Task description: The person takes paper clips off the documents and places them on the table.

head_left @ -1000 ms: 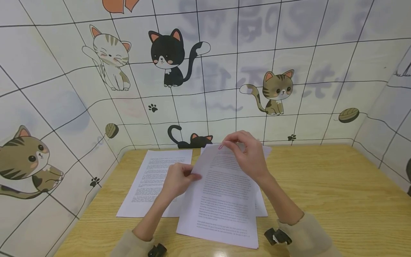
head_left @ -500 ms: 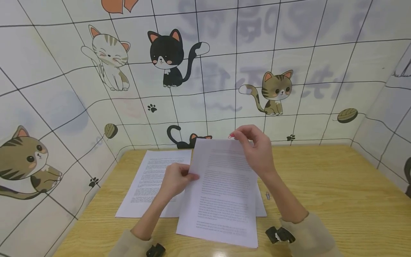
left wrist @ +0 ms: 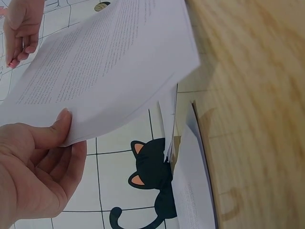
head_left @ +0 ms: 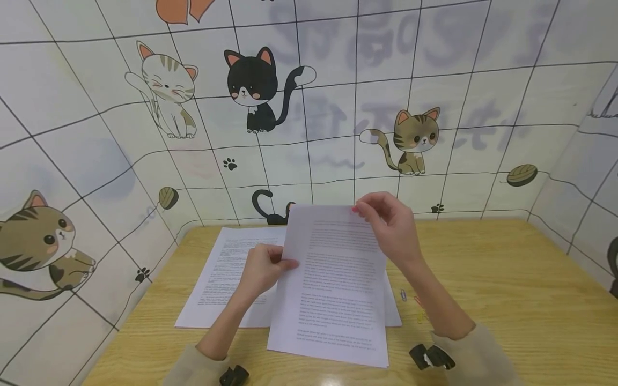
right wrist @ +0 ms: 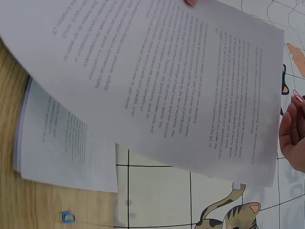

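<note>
My left hand [head_left: 263, 268] pinches the left edge of printed paper sheets [head_left: 333, 289], thumb on the front and fingers behind. They stand tilted up over the table, and the left wrist view shows the page bending. Beyond their top edge, my right hand [head_left: 393, 225] pinches a pinkish-red paper clip [right wrist: 299, 96] between thumb and fingertips. In the right wrist view this clip is apart from the paper. Fingers hide part of it. One printed stack [head_left: 232, 279] lies at the left of the table, and another stack [head_left: 393, 308] lies partly hidden behind the held sheets.
A blue paper clip [head_left: 403, 295] lies on the wooden table [head_left: 492, 279], right of the papers. Yellow clips [head_left: 420, 318] and a red clip [head_left: 418, 301] lie beside my right forearm. Behind the table rises a wall [head_left: 328, 161] with cat drawings.
My right hand has shifted right, its clip moving from over the sheets' top edge to apart from them. The sheets' top has swung left and up. Clips beside my right forearm have come into view.
</note>
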Tool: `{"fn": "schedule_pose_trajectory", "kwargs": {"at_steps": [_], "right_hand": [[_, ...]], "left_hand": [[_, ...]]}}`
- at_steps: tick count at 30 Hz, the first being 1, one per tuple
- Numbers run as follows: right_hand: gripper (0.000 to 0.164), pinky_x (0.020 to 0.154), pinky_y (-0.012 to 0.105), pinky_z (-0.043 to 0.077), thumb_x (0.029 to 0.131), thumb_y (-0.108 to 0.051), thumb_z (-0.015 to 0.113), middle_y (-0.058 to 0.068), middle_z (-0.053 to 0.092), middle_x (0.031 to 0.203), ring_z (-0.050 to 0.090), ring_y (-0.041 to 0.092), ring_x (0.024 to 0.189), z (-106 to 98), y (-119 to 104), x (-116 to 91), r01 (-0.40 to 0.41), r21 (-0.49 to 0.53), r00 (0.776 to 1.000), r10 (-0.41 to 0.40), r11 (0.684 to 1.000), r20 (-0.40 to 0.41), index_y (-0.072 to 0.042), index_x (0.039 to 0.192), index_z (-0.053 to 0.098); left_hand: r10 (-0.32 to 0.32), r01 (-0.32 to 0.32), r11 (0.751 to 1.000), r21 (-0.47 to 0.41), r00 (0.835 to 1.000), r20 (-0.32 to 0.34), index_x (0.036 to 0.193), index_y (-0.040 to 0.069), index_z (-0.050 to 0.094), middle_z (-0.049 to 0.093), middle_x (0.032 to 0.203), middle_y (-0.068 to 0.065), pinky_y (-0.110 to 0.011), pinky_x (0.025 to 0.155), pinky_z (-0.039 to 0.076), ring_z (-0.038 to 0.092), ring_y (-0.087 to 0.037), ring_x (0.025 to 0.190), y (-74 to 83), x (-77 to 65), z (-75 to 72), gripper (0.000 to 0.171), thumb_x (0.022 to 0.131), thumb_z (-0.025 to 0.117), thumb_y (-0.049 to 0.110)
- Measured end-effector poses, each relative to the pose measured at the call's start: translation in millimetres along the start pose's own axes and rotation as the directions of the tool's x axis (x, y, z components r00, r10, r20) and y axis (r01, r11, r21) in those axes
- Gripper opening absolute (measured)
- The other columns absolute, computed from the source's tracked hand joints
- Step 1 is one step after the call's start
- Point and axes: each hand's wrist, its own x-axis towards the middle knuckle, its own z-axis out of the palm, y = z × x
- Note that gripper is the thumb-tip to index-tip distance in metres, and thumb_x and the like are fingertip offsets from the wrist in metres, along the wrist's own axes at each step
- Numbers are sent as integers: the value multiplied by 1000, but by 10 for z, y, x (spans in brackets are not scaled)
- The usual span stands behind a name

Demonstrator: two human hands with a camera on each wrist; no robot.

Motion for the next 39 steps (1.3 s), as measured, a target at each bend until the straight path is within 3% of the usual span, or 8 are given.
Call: {"fn": "schedule_pose_trajectory", "kwargs": {"at_steps": [11, 20, 29, 39], "right_hand": [[11, 74, 18, 48, 98, -9, 67, 7, 71, 93, 65, 26, 82, -189, 113, -103, 7, -123, 997, 2, 992, 78, -1, 105, 66], [8, 74, 18, 50, 98, -8, 66, 6, 71, 92, 66, 24, 83, -326, 218, -155, 7, -181, 990, 19, 984, 138, -2, 104, 67], [8, 72, 17, 48, 99, -9, 65, 5, 72, 94, 67, 26, 84, -484, 304, -225, 16, -283, 982, 39, 959, 185, -3, 105, 68], [4, 66, 24, 51, 97, -8, 67, 3, 72, 93, 63, 12, 77, -595, 386, -279, 24, -307, 957, 67, 951, 282, -4, 99, 69]], "left_hand": [[-21, 21, 1000, -3, 1000, 3, 97, -3, 78, 75, 84, -10, -32, 65, 56, 69, -18, 71, 6, 0, -13, 19, 79, 82, -1], [-29, 29, 999, -31, 1000, -2, 97, -2, 79, 75, 84, -10, -30, 65, 55, 69, -18, 71, -16, 13, -16, 18, 79, 82, -2], [-39, 39, 999, -26, 999, -1, 99, -2, 79, 75, 84, -9, -29, 65, 54, 68, -17, 72, -15, 18, -26, 19, 80, 82, -1], [-55, 55, 998, -26, 998, -17, 97, -1, 79, 75, 82, -8, -27, 64, 52, 67, -17, 71, -19, 18, -38, 17, 80, 82, 0]]}}
